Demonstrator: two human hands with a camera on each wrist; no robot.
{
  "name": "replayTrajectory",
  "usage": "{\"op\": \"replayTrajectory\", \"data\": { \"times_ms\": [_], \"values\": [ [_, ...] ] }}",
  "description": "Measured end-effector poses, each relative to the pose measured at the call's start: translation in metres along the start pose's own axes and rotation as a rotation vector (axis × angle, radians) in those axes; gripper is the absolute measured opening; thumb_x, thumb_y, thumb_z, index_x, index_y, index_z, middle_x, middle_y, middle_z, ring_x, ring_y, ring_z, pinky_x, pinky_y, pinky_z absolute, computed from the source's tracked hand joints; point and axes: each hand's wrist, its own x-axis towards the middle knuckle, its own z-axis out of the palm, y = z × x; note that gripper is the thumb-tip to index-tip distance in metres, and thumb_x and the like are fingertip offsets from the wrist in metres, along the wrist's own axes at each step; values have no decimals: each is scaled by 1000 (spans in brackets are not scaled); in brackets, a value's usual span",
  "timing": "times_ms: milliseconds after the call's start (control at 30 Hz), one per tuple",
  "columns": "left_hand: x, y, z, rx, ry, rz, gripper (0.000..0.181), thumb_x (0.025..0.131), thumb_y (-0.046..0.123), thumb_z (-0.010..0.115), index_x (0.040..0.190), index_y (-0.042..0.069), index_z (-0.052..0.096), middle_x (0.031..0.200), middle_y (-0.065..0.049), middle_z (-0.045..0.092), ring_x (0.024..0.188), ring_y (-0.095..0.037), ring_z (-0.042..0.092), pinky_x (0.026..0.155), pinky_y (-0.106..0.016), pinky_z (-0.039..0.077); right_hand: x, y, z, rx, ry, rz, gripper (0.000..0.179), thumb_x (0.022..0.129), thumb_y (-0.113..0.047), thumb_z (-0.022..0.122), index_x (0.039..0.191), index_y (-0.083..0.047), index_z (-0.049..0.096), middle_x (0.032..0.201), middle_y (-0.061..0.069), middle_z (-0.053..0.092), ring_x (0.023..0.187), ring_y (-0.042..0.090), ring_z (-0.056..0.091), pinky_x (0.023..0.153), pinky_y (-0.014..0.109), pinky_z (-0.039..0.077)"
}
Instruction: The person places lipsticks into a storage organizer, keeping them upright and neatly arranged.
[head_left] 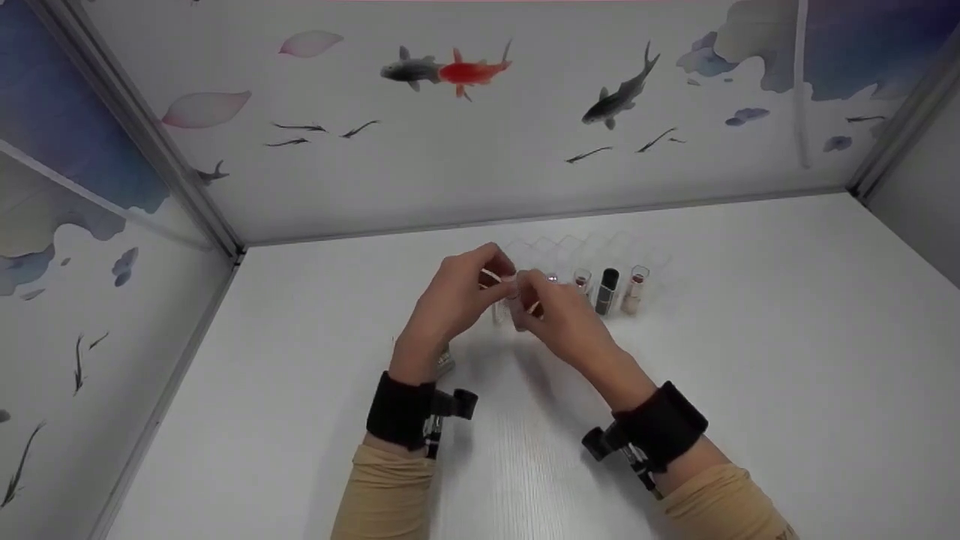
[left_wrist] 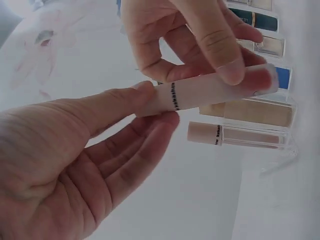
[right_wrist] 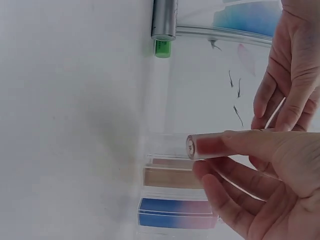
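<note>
Both hands hold one lip gloss tube (left_wrist: 207, 91), with a pale cap and a frosted body that shows red at its end. In the left wrist view, the left hand (left_wrist: 95, 145) pinches the pale cap end between thumb and fingers. The right hand (left_wrist: 200, 40) grips the clear body near the red end. From the right wrist view, the right thumb and fingers close round the tube (right_wrist: 210, 145), its round base facing out. In the head view the left hand (head_left: 457, 296) and right hand (head_left: 566, 319) meet and mostly cover the tube.
Behind the hands is a clear scalloped holder (head_left: 570, 244). A black lipstick (head_left: 607, 291) and a clear-capped lipstick (head_left: 635, 289) stand in it, right of the hands. Another pale-capped gloss (left_wrist: 205, 133) stands close by. The left forearm partly hides a small item (head_left: 445, 361). Printed panels border the table.
</note>
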Motion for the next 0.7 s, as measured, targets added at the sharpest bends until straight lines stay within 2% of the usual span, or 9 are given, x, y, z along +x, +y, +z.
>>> {"op": "replayTrajectory", "data": {
  "times_ms": [167, 267, 467, 700],
  "values": [
    [4, 5, 6, -20, 119, 170, 19, 89, 24, 64, 107, 17, 64, 104, 6, 66, 96, -6, 64, 82, -20, 52, 1, -4, -10, 62, 200, -33, 11, 90, -15, 62, 100, -12, 57, 91, 1, 69, 78, 12, 66, 69, 28, 55],
    [7, 8, 13, -28, 187, 229, 20, 89, 24, 64, 108, 19, 64, 104, 6, 66, 96, -4, 63, 81, -17, 51, 2, -5, -15, 75, 297, -55, 11, 91, -16, 62, 99, -11, 58, 94, 1, 68, 79, 11, 65, 66, 26, 54],
    [10, 12, 23, -27, 313, 294, 23, 88, 25, 63, 110, 18, 64, 105, 4, 66, 97, -4, 64, 81, -14, 51, 2, -5, -21, 71, 411, -65, 14, 90, -16, 64, 102, -10, 58, 94, 1, 68, 80, 10, 65, 63, 25, 53],
    [14, 12, 36, -16, 414, 312, 20, 89, 22, 63, 109, 18, 65, 104, 4, 68, 96, -2, 65, 77, -10, 50, 3, -2, -23, 59, 490, -82, 15, 90, -15, 63, 103, -9, 63, 94, 1, 70, 83, 11, 67, 63, 25, 54]
  ]
}}
